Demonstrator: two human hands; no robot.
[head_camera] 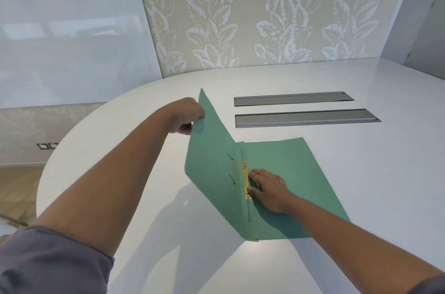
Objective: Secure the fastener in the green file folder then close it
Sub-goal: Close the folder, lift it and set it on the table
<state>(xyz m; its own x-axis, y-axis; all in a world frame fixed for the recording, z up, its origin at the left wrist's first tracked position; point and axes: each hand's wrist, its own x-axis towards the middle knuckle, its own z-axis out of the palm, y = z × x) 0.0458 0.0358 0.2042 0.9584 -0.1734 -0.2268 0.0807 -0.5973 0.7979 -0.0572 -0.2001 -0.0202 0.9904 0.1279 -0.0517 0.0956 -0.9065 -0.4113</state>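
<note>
A green file folder lies on the white table, its right half flat and its left cover lifted at an angle. My left hand pinches the upper outer edge of that raised cover. Along the spine sits a gold metal fastener, lying flat against the folder. My right hand rests palm down on the flat half, fingertips and thumb touching the fastener's right side. A thin gold prong and small marks show on the inside of the lifted cover.
Two long grey recessed cable trays sit in the table beyond the folder. The rounded white table curves off at the left; a leaf-patterned wall stands behind.
</note>
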